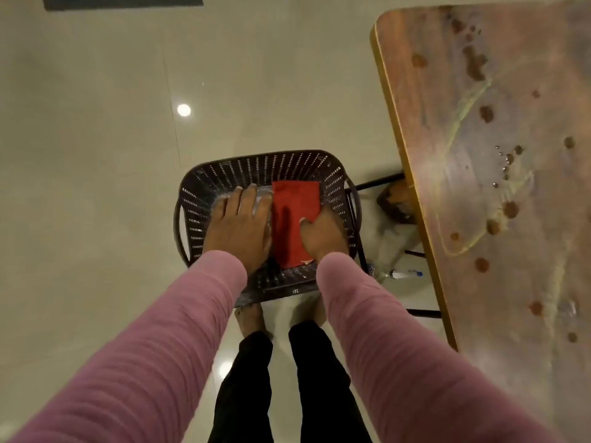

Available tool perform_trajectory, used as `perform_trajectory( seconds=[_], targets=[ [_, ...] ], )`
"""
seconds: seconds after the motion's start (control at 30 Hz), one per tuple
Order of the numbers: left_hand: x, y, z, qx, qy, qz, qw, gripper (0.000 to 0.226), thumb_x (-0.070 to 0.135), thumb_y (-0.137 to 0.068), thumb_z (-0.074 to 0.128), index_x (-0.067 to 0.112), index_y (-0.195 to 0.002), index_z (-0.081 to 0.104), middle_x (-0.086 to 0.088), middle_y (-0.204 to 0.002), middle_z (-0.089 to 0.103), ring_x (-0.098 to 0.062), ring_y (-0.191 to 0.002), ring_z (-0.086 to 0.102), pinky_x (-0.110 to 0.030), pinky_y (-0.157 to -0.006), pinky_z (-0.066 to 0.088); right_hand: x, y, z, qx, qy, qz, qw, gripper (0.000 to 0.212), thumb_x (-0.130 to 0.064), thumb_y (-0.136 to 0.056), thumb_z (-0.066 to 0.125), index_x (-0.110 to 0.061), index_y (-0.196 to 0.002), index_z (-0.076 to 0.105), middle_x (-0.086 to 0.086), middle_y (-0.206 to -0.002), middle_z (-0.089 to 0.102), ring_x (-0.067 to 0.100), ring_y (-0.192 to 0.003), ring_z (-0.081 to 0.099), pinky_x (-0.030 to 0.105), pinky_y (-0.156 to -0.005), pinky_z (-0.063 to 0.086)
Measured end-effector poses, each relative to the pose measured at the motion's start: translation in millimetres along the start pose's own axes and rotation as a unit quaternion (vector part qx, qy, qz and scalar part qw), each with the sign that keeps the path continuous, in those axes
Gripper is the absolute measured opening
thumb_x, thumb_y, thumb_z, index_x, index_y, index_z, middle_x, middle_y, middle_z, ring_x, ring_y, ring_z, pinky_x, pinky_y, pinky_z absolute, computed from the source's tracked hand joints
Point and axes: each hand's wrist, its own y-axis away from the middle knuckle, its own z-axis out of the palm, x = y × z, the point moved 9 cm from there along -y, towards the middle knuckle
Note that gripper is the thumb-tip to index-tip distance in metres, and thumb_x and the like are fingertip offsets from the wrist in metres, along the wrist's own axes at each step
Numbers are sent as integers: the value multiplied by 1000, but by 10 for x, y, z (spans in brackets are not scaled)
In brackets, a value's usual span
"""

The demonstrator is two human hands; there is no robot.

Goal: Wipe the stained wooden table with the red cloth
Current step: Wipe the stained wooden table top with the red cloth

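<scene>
A folded red cloth [294, 219] lies inside a dark perforated plastic basket [256, 166] on the floor in front of me. My right hand [323, 233] rests on the cloth's right edge with the thumb on top and the fingers curled under it. My left hand [241, 223] lies flat, fingers spread, on something pale and shiny in the basket just left of the cloth. The wooden table [499, 187] stands to the right; its top carries brown spots, water drops and pale smeared streaks.
The basket sits on a glossy beige tiled floor [96, 155]. Dark metal table legs [380, 180] run under the table's left edge beside the basket. A small white and blue bottle [404, 274] lies on the floor under the table. My bare feet stand just behind the basket.
</scene>
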Motion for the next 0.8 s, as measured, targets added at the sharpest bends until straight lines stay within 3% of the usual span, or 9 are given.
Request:
perform_trajectory(
  seconds=[0.13,0.27,0.4,0.5,0.67,0.8],
  targets=[
    [-74,-61,282,-25,-14,-7,1000,57,39,-94,39,18,-145,25,-14,-151,29,-34,-138,27,-50,-114,23,172,-212,136,-42,-72,86,993,37,-23,-92,59,-10,-126,51,12,-124,58,33,-109,58,33,-84,45],
    [-149,-88,474,-48,-20,-11,999,59,40,-94,41,20,-146,21,-12,-153,25,-34,-140,23,-50,-115,21,211,-315,220,-19,-108,112,988,37,-15,-88,64,-7,-123,54,13,-125,59,35,-112,57,39,-93,46],
    [-214,-98,555,-60,-19,-11,998,61,40,-93,42,22,-146,19,-11,-154,23,-34,-140,23,-49,-115,22,183,-380,257,19,-69,107,992,32,-16,-85,63,-6,-115,58,13,-119,60,32,-107,58,35,-83,46],
    [-261,-131,568,-63,-22,-11,998,62,40,-92,42,22,-147,18,-10,-154,24,-33,-139,24,-50,-114,23,150,-401,294,23,-69,113,991,32,-18,-84,61,-7,-115,59,12,-118,60,31,-106,58,36,-84,47],
    [-285,-176,586,-68,-22,-4,997,61,40,-92,41,21,-147,20,-12,-153,26,-34,-139,25,-50,-114,22,141,-408,228,61,-73,115,989,30,-18,-84,60,-5,-111,60,13,-116,59,32,-106,57,30,-75,36],
    [-258,-200,519,-53,-14,7,998,60,37,-91,43,19,-146,25,-13,-151,29,-35,-138,27,-50,-114,22,92,-320,294,44,-80,115,989,21,-27,-79,62,-13,-94,64,8,-102,62,31,-96,60,36,-86,49]
  ],
)
